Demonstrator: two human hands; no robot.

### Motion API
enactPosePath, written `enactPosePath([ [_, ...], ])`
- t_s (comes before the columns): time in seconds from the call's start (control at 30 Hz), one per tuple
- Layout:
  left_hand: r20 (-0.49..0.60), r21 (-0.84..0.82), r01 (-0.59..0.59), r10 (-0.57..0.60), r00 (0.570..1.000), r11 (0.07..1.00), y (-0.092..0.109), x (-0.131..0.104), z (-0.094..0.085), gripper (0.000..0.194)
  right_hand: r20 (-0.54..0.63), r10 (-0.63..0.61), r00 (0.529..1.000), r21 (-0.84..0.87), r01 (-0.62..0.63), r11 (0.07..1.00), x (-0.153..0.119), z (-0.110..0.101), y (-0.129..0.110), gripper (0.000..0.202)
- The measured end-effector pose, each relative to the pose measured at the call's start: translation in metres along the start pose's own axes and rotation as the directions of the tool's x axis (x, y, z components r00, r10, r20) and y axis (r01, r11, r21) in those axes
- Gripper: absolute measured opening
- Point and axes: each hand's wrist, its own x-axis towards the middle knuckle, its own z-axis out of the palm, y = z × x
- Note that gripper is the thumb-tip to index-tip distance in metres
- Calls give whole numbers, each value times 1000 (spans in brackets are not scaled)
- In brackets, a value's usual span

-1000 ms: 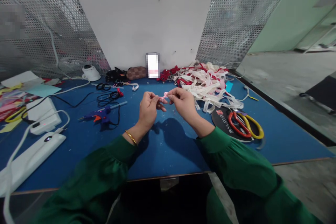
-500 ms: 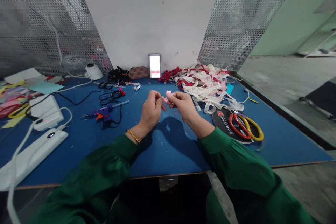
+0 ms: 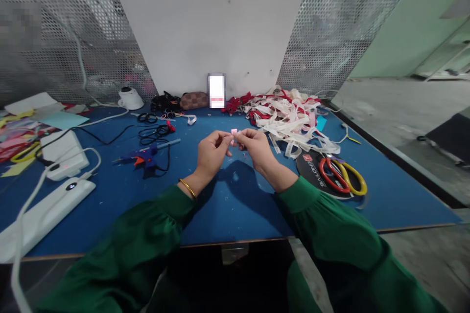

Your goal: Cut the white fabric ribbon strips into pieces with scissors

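Note:
A small pink ribbon piece (image 3: 234,132) is pinched between both hands above the middle of the blue table (image 3: 235,215). My left hand (image 3: 212,154) holds it from the left between thumb and forefinger. On the other side, my right hand (image 3: 255,149) grips it the same way, its fingertips close to those of the left. Much of the ribbon is hidden by the fingers.
A blue glue gun (image 3: 143,156) lies left, near a white power strip (image 3: 46,215). Tangled ribbons (image 3: 290,117) are piled at back right. Red-handled (image 3: 333,176) and yellow-handled scissors (image 3: 352,178) rest on a black disc. A lit phone (image 3: 217,91) leans against a white board (image 3: 216,39).
The fingertips have come closer together around the pink ribbon, and less of it shows. My left hand has turned slightly and shifted a little.

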Motion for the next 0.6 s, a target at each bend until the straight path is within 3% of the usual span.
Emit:
enactPosePath([
  [0.23,-50,94,16,-11,999,995,1,2,-5,18,-35,-128,991,-199,118,973,-2,3,3,30],
  [0.37,-47,118,22,-17,999,993,2,1,-4,20,-24,-262,965,-332,240,912,-5,3,6,25],
  [0.6,-95,106,91,-81,992,990,-4,3,-2,23,8,-391,920,-413,359,837,-12,4,7,26],
])
